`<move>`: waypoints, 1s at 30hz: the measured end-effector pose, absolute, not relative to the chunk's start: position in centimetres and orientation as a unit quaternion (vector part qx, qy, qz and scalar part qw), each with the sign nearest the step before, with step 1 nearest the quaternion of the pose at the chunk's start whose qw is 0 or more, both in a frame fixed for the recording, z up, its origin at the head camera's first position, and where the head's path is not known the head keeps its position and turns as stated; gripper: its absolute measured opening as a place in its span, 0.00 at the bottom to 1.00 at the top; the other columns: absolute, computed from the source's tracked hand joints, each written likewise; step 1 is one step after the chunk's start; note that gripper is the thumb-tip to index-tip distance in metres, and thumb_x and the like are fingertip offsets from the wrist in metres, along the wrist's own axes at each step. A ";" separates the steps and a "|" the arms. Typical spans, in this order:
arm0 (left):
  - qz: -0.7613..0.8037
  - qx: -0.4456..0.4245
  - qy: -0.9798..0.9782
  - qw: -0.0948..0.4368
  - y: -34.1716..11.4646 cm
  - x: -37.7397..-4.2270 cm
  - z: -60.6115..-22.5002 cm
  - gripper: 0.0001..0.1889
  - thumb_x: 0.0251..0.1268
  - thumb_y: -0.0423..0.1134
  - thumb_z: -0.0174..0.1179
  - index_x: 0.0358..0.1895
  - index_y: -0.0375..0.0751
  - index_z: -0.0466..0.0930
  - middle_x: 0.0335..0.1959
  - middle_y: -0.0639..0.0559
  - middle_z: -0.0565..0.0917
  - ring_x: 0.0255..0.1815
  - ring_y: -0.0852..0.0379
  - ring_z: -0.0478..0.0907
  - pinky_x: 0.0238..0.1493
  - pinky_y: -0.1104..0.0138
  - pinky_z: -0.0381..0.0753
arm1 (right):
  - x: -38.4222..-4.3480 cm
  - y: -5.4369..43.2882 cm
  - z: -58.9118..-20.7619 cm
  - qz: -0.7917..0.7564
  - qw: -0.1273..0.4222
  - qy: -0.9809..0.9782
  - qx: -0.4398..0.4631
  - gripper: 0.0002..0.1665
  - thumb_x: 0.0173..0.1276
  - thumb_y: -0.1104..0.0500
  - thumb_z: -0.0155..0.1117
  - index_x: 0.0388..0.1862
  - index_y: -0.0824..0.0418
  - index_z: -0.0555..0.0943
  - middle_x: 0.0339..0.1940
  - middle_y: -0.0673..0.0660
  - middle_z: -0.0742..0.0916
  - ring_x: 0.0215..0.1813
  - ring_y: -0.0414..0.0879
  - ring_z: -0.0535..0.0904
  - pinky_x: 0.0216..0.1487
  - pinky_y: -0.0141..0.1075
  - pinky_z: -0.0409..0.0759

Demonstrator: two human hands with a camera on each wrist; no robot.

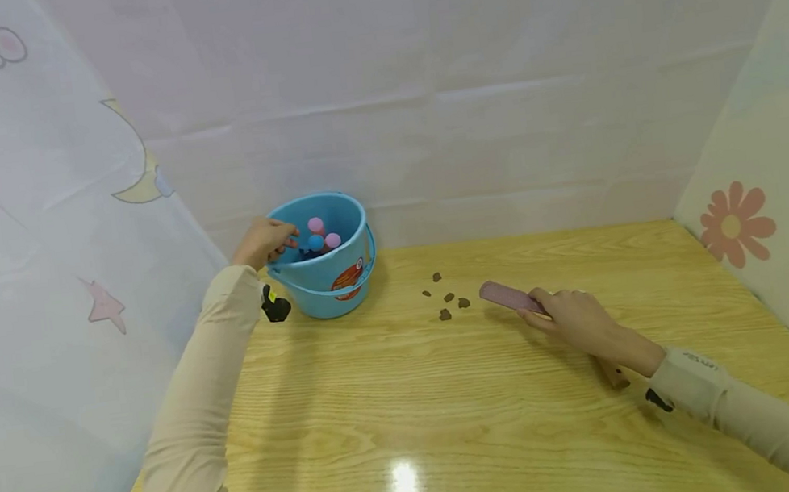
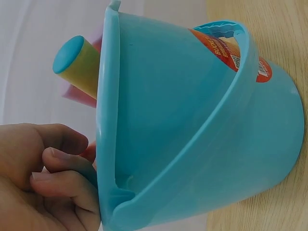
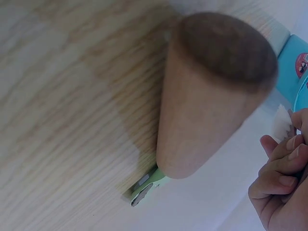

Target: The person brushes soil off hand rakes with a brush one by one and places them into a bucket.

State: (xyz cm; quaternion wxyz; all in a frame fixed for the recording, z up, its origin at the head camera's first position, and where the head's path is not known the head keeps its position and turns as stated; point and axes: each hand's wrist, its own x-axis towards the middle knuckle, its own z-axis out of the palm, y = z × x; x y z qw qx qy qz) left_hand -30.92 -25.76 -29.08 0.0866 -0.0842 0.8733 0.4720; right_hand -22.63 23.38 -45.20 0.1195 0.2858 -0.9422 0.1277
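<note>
My left hand (image 1: pixel 266 242) is at the left rim of a light-blue bucket (image 1: pixel 326 286), fingers loosely curled over its opening. In the left wrist view the curled fingers (image 2: pixel 67 175) sit right at the rim, with no held object showing. Several round-ended sticks (image 2: pixel 79 65) stand in the bucket, pink and blue at their tops. My right hand (image 1: pixel 579 322) grips a brush with a flat purple back (image 1: pixel 506 296), low over the table. White bristles (image 3: pixel 280 123) show beside the fingers in the right wrist view. Several dark brown flakes (image 1: pixel 445 314) lie left of the brush.
Under my right wrist lies a brown wooden cylinder (image 1: pixel 612 374), large in the right wrist view, with a green piece (image 3: pixel 144 187) at its far end. Patterned cloth walls (image 1: pixel 425 129) enclose the wood-grain table (image 1: pixel 396 392) at the back and sides.
</note>
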 end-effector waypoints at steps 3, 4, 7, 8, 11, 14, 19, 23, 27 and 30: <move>0.469 -0.081 0.875 0.085 -25.7 -30.9 -29.0 0.19 0.73 0.35 0.47 0.60 0.29 0.76 0.28 0.52 0.80 0.12 0.65 0.55 0.16 0.72 0.57 | -22.6 23.5 -45.1 0.125 0.130 -0.940 0.291 0.19 0.71 0.51 0.65 0.43 0.68 0.79 0.12 0.46 0.66 0.14 0.36 0.57 0.16 0.30 0.54; 0.470 -0.080 0.875 0.083 -25.7 -30.9 -28.9 0.19 0.73 0.35 0.47 0.60 0.30 0.76 0.30 0.50 0.80 0.11 0.65 0.55 0.16 0.72 0.57 | -22.6 23.5 -45.0 0.126 0.132 -0.938 0.293 0.19 0.70 0.51 0.65 0.43 0.68 0.79 0.11 0.46 0.66 0.14 0.36 0.57 0.16 0.30 0.53; 0.469 -0.078 0.876 0.080 -25.5 -30.7 -28.8 0.19 0.73 0.36 0.47 0.59 0.30 0.77 0.33 0.48 0.81 0.11 0.64 0.55 0.16 0.72 0.57 | -22.6 23.6 -44.8 0.130 0.133 -0.936 0.299 0.19 0.71 0.52 0.65 0.44 0.68 0.79 0.11 0.45 0.66 0.14 0.35 0.56 0.16 0.29 0.53; 0.470 -0.076 0.876 0.078 -25.5 -30.7 -28.8 0.18 0.73 0.36 0.47 0.59 0.31 0.77 0.34 0.47 0.82 0.11 0.64 0.55 0.16 0.72 0.57 | -22.6 23.6 -44.8 0.131 0.131 -0.936 0.299 0.19 0.71 0.52 0.65 0.44 0.69 0.79 0.11 0.45 0.67 0.14 0.35 0.56 0.16 0.29 0.53; 0.473 -0.072 0.875 0.075 -25.4 -30.7 -28.8 0.18 0.73 0.37 0.48 0.59 0.31 0.77 0.36 0.46 0.82 0.11 0.64 0.56 0.16 0.71 0.57 | -22.6 23.8 -44.7 0.132 0.125 -0.937 0.297 0.20 0.71 0.51 0.64 0.45 0.69 0.79 0.12 0.45 0.68 0.14 0.35 0.57 0.16 0.29 0.53; 0.474 -0.064 0.876 0.071 -25.3 -30.7 -28.8 0.19 0.74 0.38 0.47 0.59 0.31 0.77 0.39 0.46 0.82 0.11 0.64 0.56 0.16 0.71 0.58 | -22.7 23.9 -44.6 0.132 0.121 -0.939 0.295 0.20 0.71 0.51 0.64 0.46 0.69 0.79 0.12 0.45 0.68 0.14 0.36 0.57 0.17 0.30 0.53; 0.475 -0.063 0.876 0.056 -25.3 -30.4 -29.0 0.18 0.74 0.38 0.47 0.59 0.33 0.78 0.42 0.44 0.80 0.12 0.63 0.56 0.17 0.70 0.59 | -22.7 23.9 -44.2 0.139 0.136 -0.933 0.303 0.20 0.71 0.52 0.64 0.47 0.70 0.79 0.12 0.45 0.68 0.14 0.35 0.57 0.16 0.29 0.53; 0.482 -0.067 0.872 0.047 -25.2 -30.2 -29.1 0.18 0.74 0.38 0.47 0.58 0.33 0.78 0.44 0.41 0.80 0.13 0.63 0.57 0.18 0.70 0.60 | -22.7 24.1 -43.9 0.130 0.161 -0.927 0.313 0.20 0.71 0.52 0.64 0.44 0.70 0.79 0.11 0.44 0.66 0.14 0.34 0.55 0.16 0.29 0.52; 0.489 -0.069 0.869 0.042 -25.1 -30.1 -28.9 0.18 0.73 0.38 0.47 0.57 0.33 0.78 0.41 0.44 0.79 0.14 0.63 0.58 0.19 0.70 0.60 | -22.8 24.2 -43.5 0.125 0.170 -0.926 0.312 0.18 0.70 0.53 0.65 0.42 0.69 0.79 0.11 0.45 0.66 0.14 0.35 0.55 0.16 0.29 0.52; 0.490 -0.070 0.868 0.038 -25.0 -30.0 -28.9 0.17 0.73 0.39 0.48 0.55 0.35 0.79 0.38 0.48 0.79 0.14 0.64 0.58 0.20 0.70 0.60 | -22.8 24.3 -43.3 0.126 0.164 -0.928 0.309 0.18 0.71 0.53 0.65 0.41 0.68 0.78 0.11 0.45 0.66 0.13 0.35 0.56 0.17 0.30 0.53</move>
